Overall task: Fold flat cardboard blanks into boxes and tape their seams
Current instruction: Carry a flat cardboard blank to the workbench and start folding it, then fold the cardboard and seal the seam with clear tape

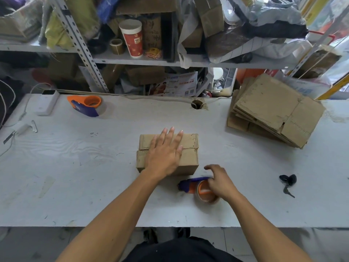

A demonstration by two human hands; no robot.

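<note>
A small folded cardboard box stands in the middle of the white table, its two top flaps closed with the seam running left to right. My left hand lies flat on those flaps with straight fingers. Just in front of the box, to the right, a blue and orange tape dispenser with a brown roll lies on the table. My right hand rests on it, fingers curled over the roll. A stack of flat cardboard blanks sits at the back right.
A second orange and blue tape dispenser lies at the back left beside a white power bank. Keys with a black fob lie at the right. A cluttered metal shelf rises behind the table. A cable hole opens near the back edge.
</note>
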